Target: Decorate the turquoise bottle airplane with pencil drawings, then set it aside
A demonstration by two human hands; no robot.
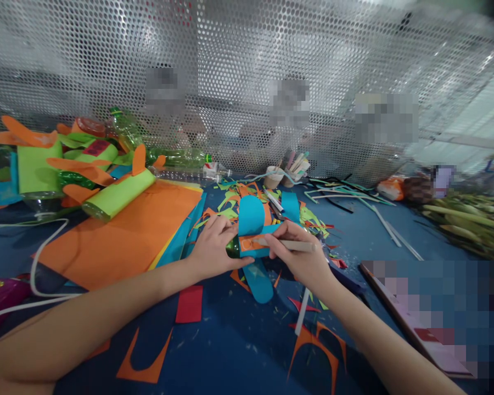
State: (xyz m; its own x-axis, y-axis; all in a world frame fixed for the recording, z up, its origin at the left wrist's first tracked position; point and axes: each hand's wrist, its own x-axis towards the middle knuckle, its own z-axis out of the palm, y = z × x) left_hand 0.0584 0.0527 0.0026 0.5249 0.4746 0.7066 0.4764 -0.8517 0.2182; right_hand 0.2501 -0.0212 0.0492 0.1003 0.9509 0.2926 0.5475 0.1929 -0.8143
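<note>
A green plastic bottle lies on its side in front of me, wrapped in blue paper with rounded blue flaps sticking out like wings. My left hand steadies its left end, thumb below and fingers above. On the wrap sits a small orange patch with a faint outline drawn on it. Pinched in my right hand is a light beige pen, its tip at the patch. Another blue flap points toward me from under the bottle.
Paper scraps surround the bottle. On the left are orange sheets, finished-looking bottle planes and a white cord. Cups of pens stand behind, before a perforated metal screen. Straws and a tablet-like object lie right.
</note>
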